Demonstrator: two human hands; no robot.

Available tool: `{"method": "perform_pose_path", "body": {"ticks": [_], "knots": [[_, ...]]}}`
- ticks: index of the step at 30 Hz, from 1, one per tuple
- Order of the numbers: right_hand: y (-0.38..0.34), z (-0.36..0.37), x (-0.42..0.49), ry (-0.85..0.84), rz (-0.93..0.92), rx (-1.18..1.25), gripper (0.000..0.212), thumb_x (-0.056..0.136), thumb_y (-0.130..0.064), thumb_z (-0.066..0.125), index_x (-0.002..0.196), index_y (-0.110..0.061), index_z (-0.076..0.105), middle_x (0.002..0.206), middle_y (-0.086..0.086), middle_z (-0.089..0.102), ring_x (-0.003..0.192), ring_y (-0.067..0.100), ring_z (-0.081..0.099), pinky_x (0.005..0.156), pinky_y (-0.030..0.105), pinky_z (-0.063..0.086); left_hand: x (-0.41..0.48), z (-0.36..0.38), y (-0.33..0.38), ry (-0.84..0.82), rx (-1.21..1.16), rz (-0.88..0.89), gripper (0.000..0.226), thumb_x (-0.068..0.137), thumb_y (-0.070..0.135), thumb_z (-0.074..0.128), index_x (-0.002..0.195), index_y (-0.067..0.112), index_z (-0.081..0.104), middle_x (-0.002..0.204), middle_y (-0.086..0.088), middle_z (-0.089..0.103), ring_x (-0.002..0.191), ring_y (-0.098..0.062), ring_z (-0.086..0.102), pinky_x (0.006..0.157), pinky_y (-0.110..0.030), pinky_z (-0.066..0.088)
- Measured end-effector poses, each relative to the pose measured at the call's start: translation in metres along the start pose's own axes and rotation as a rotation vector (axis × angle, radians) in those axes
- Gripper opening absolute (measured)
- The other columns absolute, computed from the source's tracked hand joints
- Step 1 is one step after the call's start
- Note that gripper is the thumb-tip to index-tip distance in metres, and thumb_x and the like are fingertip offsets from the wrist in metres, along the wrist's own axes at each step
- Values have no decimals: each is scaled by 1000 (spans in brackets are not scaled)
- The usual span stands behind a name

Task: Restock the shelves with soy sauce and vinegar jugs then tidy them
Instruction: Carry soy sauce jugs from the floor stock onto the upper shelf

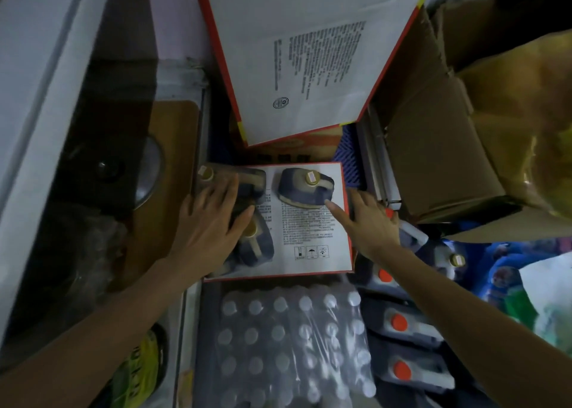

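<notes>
Unpacking stage imo — three gold-capped jugs point(305, 187) sit in the red-edged carton point(309, 265). Left hand point(213, 218) lies spread over the left ones, right hand point(368, 222) flat on the carton's edge I think (blurry), neither grip closed. Next: grab one jug, lift it out

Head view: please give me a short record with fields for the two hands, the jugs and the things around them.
left hand: rests on a gold-capped jug at the left side of the carton, fingers spread
right hand: at the right edge of the carton, forefinger stretched toward another jug
orange-capped jugs: in a row on the right, beside the right forearm
bottle pack: white caps, wrapped in film, nearer the camera than the carton
brown box: open, upper right
</notes>
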State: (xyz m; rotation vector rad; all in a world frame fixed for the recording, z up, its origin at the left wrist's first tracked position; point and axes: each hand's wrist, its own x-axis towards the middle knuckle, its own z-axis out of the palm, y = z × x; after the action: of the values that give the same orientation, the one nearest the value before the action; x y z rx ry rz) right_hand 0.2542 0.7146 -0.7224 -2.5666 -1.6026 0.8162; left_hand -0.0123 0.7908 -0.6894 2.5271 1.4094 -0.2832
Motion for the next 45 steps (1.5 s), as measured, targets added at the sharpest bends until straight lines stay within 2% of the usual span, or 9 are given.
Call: {"method": "perform_pose_path", "body": {"ticks": [2, 6, 10, 15, 22, 30, 36, 41, 45], "knots": [[3, 11, 18, -11, -51, -76, 81, 79, -76, 15, 148, -34, 16, 155, -1, 22, 140, 26, 25, 111, 62, 12, 9, 13, 2, -18, 8, 31, 93, 90, 62, -15, 146, 8, 36, 147, -18, 41, 128, -37, 45, 100, -53, 39], [1, 30, 56, 50, -100, 60, 66, 92, -62, 31, 149, -30, 19, 154, 1, 27, 137, 29, 32, 110, 57, 24, 23, 39, 8, 38, -59, 16, 67, 95, 50, 26, 137, 3, 46, 129, -19, 59, 113, -38, 58, 89, -57, 48], [1, 47, 87, 85, -161, 388, 45, 96, -38, 48, 136, -18, 47, 135, 8, 53, 120, 28, 50, 92, 37, 42, 23, 56, 9, 26, -81, 44, 75, 98, 54, 4, 141, 5, 42, 134, -16, 56, 118, -37, 55, 92, -55, 47], [9, 63, 107, 62, -225, 463, 31, 93, -17, 58, 121, -4, 57, 113, 15, 63, 98, 23, 55, 70, 19, 32, 21, 75, 5, 35, -100, 26, 70, 98, 51, 11, 145, 5, 37, 135, -15, 55, 119, -36, 55, 95, -56, 45], [11, 63, 112, 72, -219, 287, 26, 94, -21, 57, 118, -11, 61, 106, 17, 65, 96, 31, 56, 63, 25, 25, 22, 88, -1, 83, -129, -13, 64, 96, 46, 27, 145, 6, 35, 133, -18, 55, 121, -38, 54, 93, -55, 46], [33, 83, 68, 54, -110, 309, 22, 93, -31, 55, 107, -15, 62, 101, 14, 66, 95, 35, 58, 78, 39, 43, 12, 86, 9, 73, -186, 32, 75, 96, 61, 12, 148, 10, 29, 141, -14, 50, 122, -35, 51, 93, -54, 45], [63, 102, 18, 18, -44, 476, 15, 90, -27, 61, 98, -16, 67, 93, 5, 69, 92, 26, 62, 84, 38, 46, 7, 93, 33, 50, -130, 83, 79, 87, 62, 28, 145, 9, 35, 140, -13, 50, 122, -35, 53, 91, -51, 44], [74, 103, -12, 6, -64, 479, 16, 88, -26, 64, 99, -16, 70, 95, 5, 70, 94, 23, 62, 84, 37, 47, 6, 92, 56, 18, -114, 160, 90, 88, 73, 15, 140, 4, 40, 131, -17, 57, 110, -39, 60, 83, -52, 50], [78, 93, -34, 44, -124, 514, 14, 87, -26, 66, 94, -15, 71, 87, 6, 71, 88, 25, 64, 79, 42, 49, 6, 91, 68, -7, -214, 215, 105, 75, 84, 25, 146, 7, 32, 141, -15, 48, 124, -40, 49, 94, -55, 44]]}}
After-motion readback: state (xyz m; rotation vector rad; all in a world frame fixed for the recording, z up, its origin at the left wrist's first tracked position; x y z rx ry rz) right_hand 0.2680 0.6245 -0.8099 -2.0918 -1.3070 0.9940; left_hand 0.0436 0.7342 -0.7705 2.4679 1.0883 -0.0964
